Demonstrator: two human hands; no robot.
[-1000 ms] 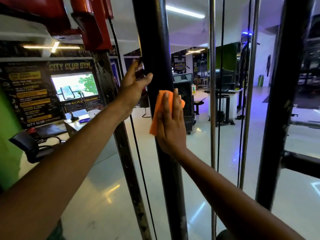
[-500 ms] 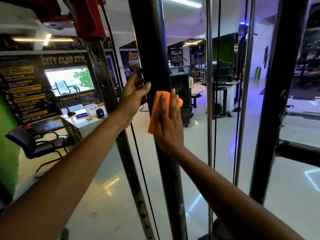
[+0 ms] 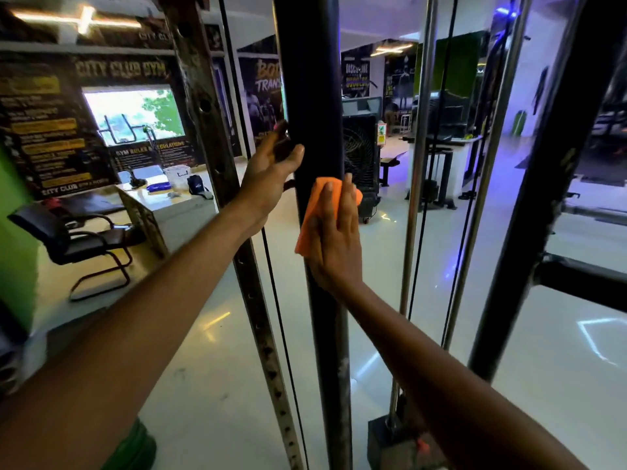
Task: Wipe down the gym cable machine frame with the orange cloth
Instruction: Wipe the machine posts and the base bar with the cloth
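The cable machine's thick black post [image 3: 310, 79] runs top to bottom through the middle of the view. The orange cloth [image 3: 314, 208] lies flat against the front of this post at about mid height. My right hand [image 3: 334, 239] presses the cloth on the post with straight fingers pointing up. My left hand [image 3: 268, 174] holds the same post just above and to the left of the cloth. Its thumb lies on the front and its fingers reach round the back, partly hidden.
A perforated steel upright [image 3: 258, 300] and a thin black cable [image 3: 278, 317] stand left of the post. Two chrome guide rods [image 3: 415, 198] and another black frame post [image 3: 529, 232] stand to the right. The weight stack base [image 3: 397, 439] sits low; an office chair [image 3: 78, 239] is at left.
Both hands and the cloth have slid a little down the post. The view has dropped, so the red carriage at the top left is out of sight.
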